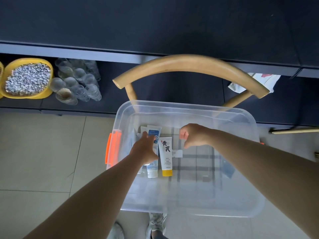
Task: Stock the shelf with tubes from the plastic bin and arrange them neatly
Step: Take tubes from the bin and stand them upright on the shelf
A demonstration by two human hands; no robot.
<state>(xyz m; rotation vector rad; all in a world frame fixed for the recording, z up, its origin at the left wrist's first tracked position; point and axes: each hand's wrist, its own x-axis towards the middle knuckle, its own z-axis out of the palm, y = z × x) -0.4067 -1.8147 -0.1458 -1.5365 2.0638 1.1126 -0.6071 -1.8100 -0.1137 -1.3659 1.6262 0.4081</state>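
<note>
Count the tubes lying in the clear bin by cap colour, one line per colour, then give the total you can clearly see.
Yellow cap tube: 1
White cap tube: 1
Total clearly seen: 2; more are hidden under the left hand.

We see one head view, looking steeply down, close above the bin (186, 107) at frame centre.

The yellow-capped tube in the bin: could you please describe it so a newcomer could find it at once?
Look into the clear plastic bin resting on the wooden chair. Tubes lie in its left part; the yellow-capped tube is the rightmost, beside the blue-labelled tube. It alone has a yellow cap and large dark characters.
</note>
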